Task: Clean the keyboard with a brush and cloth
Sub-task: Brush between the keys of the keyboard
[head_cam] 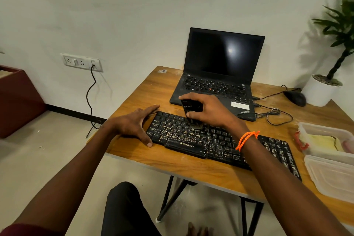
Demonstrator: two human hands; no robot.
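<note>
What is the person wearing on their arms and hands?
Both forearms are bare, and there are no gloves or rings that I can see. The right wrist has an orange beaded band looped round it twice. Near the bottom left corner, a bit of dark red sleeve shows on the left arm. The left hand and right hand wear nothing.

Laptop (pixel 216 82) crowds behind keyboard (pixel 220 142); containers (pixel 329 151) block its right
</note>
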